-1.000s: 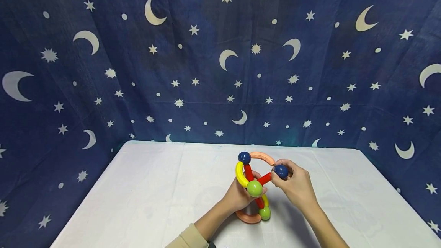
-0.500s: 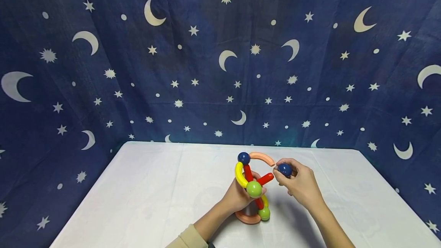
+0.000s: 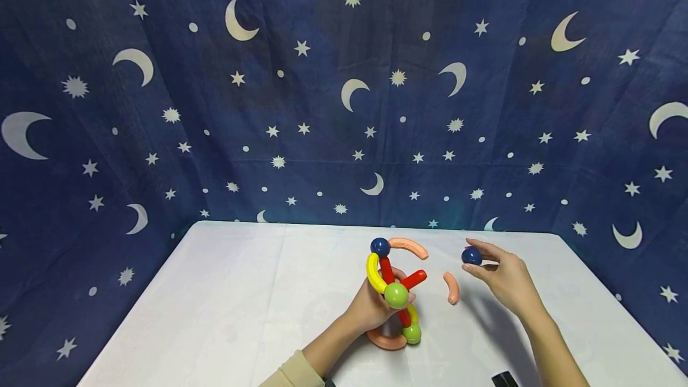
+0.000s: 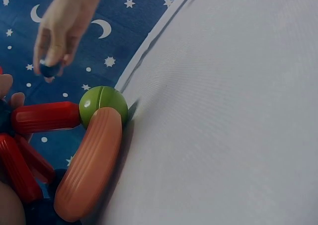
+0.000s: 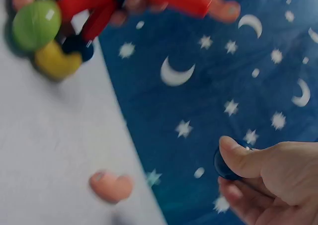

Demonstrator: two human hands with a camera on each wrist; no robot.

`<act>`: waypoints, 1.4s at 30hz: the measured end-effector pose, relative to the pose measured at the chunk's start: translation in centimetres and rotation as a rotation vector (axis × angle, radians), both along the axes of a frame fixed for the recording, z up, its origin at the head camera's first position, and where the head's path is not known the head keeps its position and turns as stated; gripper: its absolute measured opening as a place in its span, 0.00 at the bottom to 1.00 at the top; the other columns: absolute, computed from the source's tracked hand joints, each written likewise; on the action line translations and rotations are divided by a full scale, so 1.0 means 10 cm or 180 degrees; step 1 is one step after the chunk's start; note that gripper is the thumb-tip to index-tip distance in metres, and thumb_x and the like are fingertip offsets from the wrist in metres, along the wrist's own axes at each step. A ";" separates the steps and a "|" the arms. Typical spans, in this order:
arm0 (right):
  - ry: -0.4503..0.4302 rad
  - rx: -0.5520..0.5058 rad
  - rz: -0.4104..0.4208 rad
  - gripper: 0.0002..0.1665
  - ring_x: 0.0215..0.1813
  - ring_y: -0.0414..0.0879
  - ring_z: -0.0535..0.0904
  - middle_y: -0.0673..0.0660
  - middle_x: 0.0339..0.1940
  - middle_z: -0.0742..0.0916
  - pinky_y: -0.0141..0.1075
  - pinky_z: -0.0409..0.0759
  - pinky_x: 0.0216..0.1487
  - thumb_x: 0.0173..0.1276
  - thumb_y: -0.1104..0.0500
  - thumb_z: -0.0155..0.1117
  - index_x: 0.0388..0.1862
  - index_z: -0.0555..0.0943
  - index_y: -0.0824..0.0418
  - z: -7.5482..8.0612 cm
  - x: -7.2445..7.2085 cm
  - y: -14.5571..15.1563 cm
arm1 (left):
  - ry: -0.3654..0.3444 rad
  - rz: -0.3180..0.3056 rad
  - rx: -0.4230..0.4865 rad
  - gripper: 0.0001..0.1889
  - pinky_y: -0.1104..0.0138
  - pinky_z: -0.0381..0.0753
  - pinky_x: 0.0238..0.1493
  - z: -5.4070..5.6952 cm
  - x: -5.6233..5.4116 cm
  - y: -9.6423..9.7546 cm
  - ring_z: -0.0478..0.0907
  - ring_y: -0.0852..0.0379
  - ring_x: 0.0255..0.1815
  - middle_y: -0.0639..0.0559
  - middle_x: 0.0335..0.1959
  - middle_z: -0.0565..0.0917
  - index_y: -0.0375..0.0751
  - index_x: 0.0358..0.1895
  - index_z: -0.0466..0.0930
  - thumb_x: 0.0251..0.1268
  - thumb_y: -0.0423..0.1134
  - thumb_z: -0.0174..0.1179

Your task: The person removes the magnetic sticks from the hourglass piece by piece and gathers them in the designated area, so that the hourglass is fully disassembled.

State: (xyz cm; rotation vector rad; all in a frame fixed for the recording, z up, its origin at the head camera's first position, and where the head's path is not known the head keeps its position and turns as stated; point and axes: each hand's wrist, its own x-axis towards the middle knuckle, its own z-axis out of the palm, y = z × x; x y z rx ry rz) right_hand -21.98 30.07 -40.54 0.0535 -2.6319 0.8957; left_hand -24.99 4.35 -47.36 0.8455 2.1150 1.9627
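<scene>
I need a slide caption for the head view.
Left hand holds a ball-and-rod model, right hand pinches a navy ball.

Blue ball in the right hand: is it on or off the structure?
Off; the right hand holds the blue ball visibly apart from the structure.

Table: plain white. Backdrop past its far edge: navy w/ cream moons, stars, sunbursts & dots. Build: red rods, yel. curves, ribbed peach curves top & bottom, upper navy ball, lime-grn balls mid & low, low one w/ dark seam. Held navy ball, twd table's far R corner: glossy. Loose peach curve, nearer R edge than L. Sleeve: beige.
</scene>
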 end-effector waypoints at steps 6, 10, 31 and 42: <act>0.0056 -0.0063 -0.0030 0.27 0.50 0.64 0.82 0.68 0.50 0.83 0.41 0.81 0.46 0.54 0.64 0.72 0.54 0.78 0.65 -0.30 -0.12 0.20 | -0.0014 0.0000 -0.0004 0.16 0.71 0.78 0.48 0.00 0.00 -0.01 0.79 0.65 0.39 0.52 0.38 0.80 0.45 0.45 0.74 0.56 0.42 0.67; 0.0288 0.0026 -0.0029 0.25 0.46 0.54 0.84 0.63 0.45 0.83 0.25 0.80 0.43 0.51 0.66 0.74 0.51 0.82 0.65 -0.51 -0.18 0.33 | -0.0033 -0.0014 -0.0012 0.16 0.72 0.77 0.48 0.02 0.01 0.00 0.78 0.66 0.38 0.52 0.38 0.80 0.44 0.46 0.74 0.56 0.41 0.67; -0.0264 0.0084 -0.0249 0.26 0.50 0.62 0.82 0.68 0.48 0.85 0.47 0.79 0.49 0.59 0.58 0.69 0.56 0.79 0.66 -0.87 -0.24 0.48 | -0.0076 -0.0028 -0.0015 0.16 0.71 0.77 0.49 0.03 0.00 0.00 0.78 0.65 0.39 0.53 0.38 0.80 0.45 0.45 0.74 0.56 0.42 0.67; -0.0356 0.0064 -0.0196 0.27 0.51 0.61 0.82 0.69 0.50 0.84 0.47 0.79 0.49 0.60 0.59 0.69 0.57 0.77 0.67 -0.88 -0.25 0.48 | -0.0088 -0.0010 -0.0036 0.16 0.72 0.77 0.48 -0.01 -0.01 0.00 0.78 0.65 0.39 0.53 0.38 0.80 0.45 0.45 0.74 0.56 0.42 0.67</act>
